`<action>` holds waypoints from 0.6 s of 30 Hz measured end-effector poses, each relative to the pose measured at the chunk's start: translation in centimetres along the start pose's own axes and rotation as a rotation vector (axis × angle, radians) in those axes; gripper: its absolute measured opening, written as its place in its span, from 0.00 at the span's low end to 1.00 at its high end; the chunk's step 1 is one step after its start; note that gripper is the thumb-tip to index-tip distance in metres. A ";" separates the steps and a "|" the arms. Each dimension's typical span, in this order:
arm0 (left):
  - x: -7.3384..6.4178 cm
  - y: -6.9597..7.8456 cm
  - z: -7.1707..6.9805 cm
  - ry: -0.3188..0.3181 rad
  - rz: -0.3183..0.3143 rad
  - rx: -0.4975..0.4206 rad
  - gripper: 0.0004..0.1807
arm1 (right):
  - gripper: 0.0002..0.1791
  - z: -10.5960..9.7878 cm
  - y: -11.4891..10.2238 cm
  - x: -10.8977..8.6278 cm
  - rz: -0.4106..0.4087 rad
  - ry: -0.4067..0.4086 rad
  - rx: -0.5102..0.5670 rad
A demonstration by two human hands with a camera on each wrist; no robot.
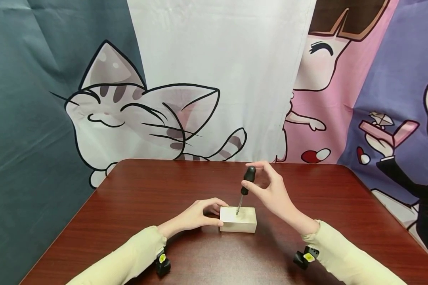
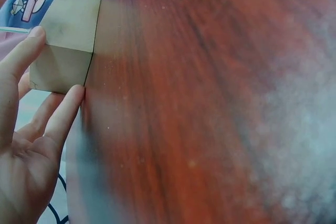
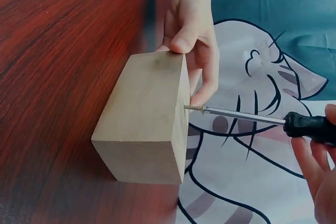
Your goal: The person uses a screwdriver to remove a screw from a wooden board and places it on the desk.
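A pale wooden block (image 1: 238,227) lies on the table in the head view. At its left end my left hand (image 1: 194,215) holds it between the thumb on the near side and fingers on the far side. My right hand (image 1: 274,194) grips the black handle of a screwdriver (image 1: 249,181), which stands over the block and tilts slightly right at its top. In the right wrist view, the screwdriver's metal shaft meets the head of a brass-coloured screw (image 3: 193,108). The screw's tip is at the block's top face, with much of its thread showing.
The reddish-brown wooden table (image 1: 157,184) reaches back to a printed cloth backdrop (image 1: 221,47) with a cartoon cat. Small black cameras hang at both wrists, the left one (image 1: 163,265) and the right one (image 1: 303,258) low over the table.
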State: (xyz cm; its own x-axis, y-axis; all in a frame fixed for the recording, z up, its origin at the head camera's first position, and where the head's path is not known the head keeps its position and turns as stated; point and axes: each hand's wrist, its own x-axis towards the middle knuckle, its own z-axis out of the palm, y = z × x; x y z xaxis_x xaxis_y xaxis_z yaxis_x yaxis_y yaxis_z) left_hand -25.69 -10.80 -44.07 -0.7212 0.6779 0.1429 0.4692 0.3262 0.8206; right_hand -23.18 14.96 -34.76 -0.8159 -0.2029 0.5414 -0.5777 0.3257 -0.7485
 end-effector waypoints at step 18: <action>0.0 -0.1 0.0 0.000 0.013 0.007 0.27 | 0.30 0.8 0.6 -0.2 -0.087 0.042 0.026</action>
State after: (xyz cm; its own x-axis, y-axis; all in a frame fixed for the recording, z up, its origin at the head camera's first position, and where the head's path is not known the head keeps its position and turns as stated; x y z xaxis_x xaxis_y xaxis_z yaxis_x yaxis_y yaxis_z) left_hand -25.73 -10.80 -44.17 -0.7148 0.6823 0.1533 0.4818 0.3217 0.8151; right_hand -23.37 14.47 -35.69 -0.7611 -0.1907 0.6200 -0.6473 0.2847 -0.7071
